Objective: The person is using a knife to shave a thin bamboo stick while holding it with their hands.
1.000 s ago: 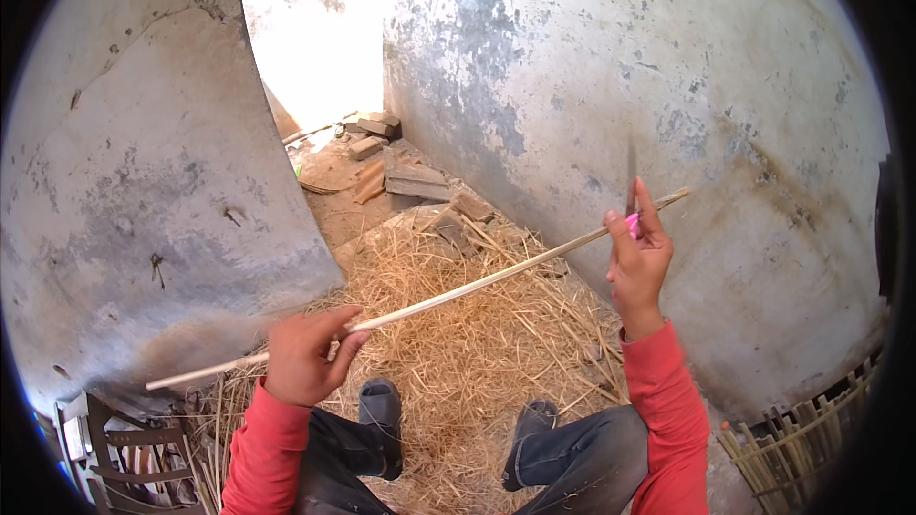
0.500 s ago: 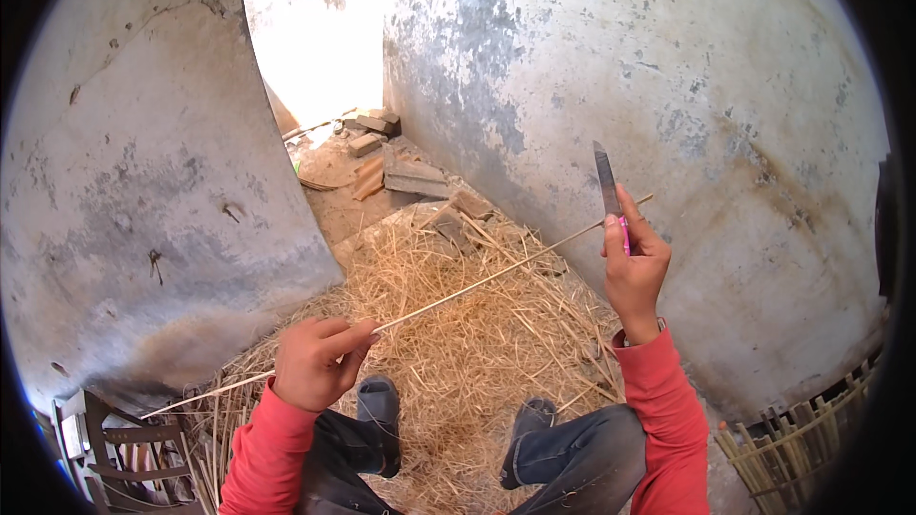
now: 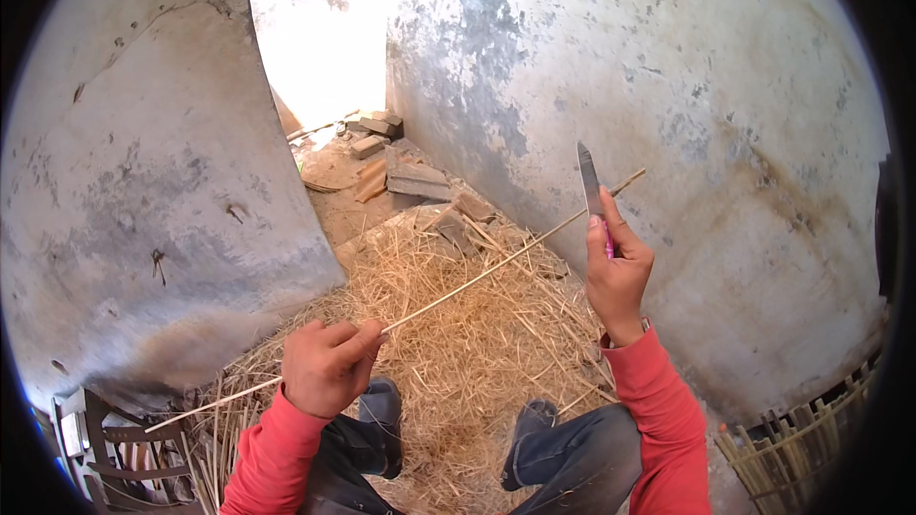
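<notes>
A long, thin pale strip that looks like bamboo (image 3: 477, 278) slants up from lower left to upper right across the view. My left hand (image 3: 329, 365) is closed round it, with its tail running out behind the wrist toward the lower left. In my right hand (image 3: 618, 267) is a knife (image 3: 588, 176) with a grey blade and a pink handle, blade pointing up. The strip's far end passes behind the blade's base and by my right fingers; whether they also pinch it I cannot tell.
Straw-like shavings (image 3: 458, 362) cover the floor around my feet. Bricks and broken slabs (image 3: 417, 179) lie ahead near the bright doorway. Peeling walls (image 3: 649, 67) stand on both sides. A dark chair-like frame (image 3: 143, 463) is at lower left, a slatted bamboo piece (image 3: 801, 448) at lower right.
My right hand with the knife has shifted a little left and slightly down along the strip. The strip tilts more steeply, and my left hand has moved slightly right.
</notes>
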Motion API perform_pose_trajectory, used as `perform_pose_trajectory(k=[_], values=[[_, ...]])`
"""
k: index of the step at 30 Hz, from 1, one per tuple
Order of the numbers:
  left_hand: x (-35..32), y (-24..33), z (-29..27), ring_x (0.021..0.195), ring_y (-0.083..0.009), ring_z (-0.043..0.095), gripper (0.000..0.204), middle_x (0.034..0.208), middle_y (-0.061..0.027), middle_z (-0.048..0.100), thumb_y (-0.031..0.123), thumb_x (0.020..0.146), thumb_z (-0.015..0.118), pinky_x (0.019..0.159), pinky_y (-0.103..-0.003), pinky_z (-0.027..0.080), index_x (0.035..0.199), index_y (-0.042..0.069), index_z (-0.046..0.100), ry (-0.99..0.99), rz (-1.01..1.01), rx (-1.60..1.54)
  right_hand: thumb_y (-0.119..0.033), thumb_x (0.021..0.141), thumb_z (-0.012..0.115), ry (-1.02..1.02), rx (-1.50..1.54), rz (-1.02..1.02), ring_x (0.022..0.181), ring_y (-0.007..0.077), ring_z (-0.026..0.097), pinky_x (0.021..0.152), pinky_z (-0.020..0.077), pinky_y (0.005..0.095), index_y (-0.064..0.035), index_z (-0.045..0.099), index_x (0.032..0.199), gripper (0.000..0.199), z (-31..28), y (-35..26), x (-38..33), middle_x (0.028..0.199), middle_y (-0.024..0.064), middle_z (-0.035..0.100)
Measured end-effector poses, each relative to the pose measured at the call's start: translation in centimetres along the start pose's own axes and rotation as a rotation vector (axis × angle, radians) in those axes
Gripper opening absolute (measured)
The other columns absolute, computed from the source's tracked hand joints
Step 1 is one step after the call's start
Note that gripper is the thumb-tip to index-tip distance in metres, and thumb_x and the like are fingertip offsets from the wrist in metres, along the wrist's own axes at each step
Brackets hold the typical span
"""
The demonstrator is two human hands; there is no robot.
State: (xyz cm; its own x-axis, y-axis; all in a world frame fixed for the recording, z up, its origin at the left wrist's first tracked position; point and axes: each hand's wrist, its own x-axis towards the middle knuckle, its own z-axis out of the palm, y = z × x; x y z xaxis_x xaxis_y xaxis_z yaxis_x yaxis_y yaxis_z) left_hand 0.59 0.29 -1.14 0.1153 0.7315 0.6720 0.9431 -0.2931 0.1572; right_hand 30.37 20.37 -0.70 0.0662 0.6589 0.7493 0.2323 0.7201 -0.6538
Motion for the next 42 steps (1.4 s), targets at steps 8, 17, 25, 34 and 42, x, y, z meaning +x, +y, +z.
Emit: perform_pose_trajectory(k=[8,17,25,34,42], values=[[-0.2,-0.4,0.5,0.049,-0.0249,0.049,0.019,0.063,-0.0011,0.056,0.015,0.086,0.084,0.049,-0.038,0.035,0.103,0.015,0.076,0.059,0.021,0.026,-0.006,0.102,0.068,-0.126,0.017,0.063,0.064,-0.0002,0.043,0.056,0.0371,0.0206,-0.0060,0.067,0.143,0.042,0.5,-1.1,-1.0,0.083,-0.0074,0.072],[-0.2,-0.3,0.5,0.049,-0.0235,0.047,0.017,0.063,-0.0001,0.054,0.015,0.086,0.084,0.049,-0.037,0.034,0.101,0.016,0.075,0.064,0.050,0.074,-0.006,0.101,0.068,-0.202,-0.025,-0.057,0.064,0.0008,0.044,0.054,0.0364,0.0225,-0.0054,0.068,0.143,0.041,0.5,-0.9,-1.2,0.082,-0.0068,0.067],[0.0,0.2,0.3,0.050,-0.0205,0.047,0.020,0.065,0.0016,0.054,0.014,0.084,0.082,0.050,-0.035,0.036,0.104,0.017,0.076,0.015,0.107,0.199,-0.003,0.098,0.070,-0.331,0.005,-0.075,0.059,0.0013,0.042,0.050,0.0361,0.0247,-0.0052,0.068,0.142,0.044,1.1,-1.0,-3.3,0.064,-0.0045,0.056],[-0.3,0.6,0.5,0.050,-0.0232,0.048,0.018,0.063,0.0002,0.054,0.014,0.086,0.084,0.051,-0.038,0.034,0.101,0.018,0.075,0.072,0.042,0.159,-0.004,0.100,0.069,-0.049,-0.034,0.019,0.058,0.0011,0.039,0.049,0.0353,0.0245,-0.0054,0.068,0.142,0.042,0.2,0.1,-0.4,0.068,-0.0080,0.057],[-0.6,0.4,0.2,0.052,-0.0216,0.053,0.025,0.068,-0.0003,0.058,0.011,0.082,0.084,0.051,-0.038,0.034,0.105,0.016,0.077,0.171,0.090,0.229,-0.006,0.101,0.068,-0.169,0.012,0.011,0.060,0.0006,0.041,0.051,0.0358,0.0240,-0.0063,0.067,0.143,0.042,1.0,-0.2,-2.2,0.068,-0.0065,0.058]])
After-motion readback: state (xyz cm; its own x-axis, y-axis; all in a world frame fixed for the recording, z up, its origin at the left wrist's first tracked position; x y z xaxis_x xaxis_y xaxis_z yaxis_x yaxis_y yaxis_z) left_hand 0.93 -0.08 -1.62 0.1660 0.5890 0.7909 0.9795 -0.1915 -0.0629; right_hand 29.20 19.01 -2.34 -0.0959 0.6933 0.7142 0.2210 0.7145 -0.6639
